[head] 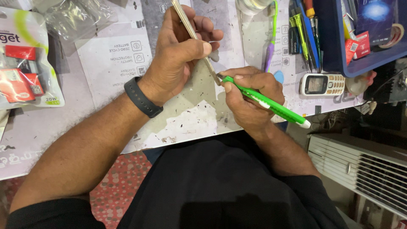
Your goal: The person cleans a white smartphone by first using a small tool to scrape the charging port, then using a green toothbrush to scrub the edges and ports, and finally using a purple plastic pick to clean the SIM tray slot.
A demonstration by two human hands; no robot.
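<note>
My left hand (178, 55) grips a long thin metal tool (193, 32), likely tweezers, which slants down to a tip at about the table's middle. My right hand (250, 97) holds a green tool with a white end (271, 106), like a pen or brush. Its front end meets the metal tool's tip (218, 80) just above the worn white mat (186, 114). Any small part between the two tips is hidden by my fingers. A dark band sits on my left wrist (142, 97).
A small keypad phone (322, 85) lies right of my hands. A blue tray (360, 38) with small packets stands at the top right, screwdrivers (303, 34) and a green-purple toothbrush (271, 38) beside it. Packaged goods (25, 63) lie at the left. A white slatted appliance (360, 165) stands low right.
</note>
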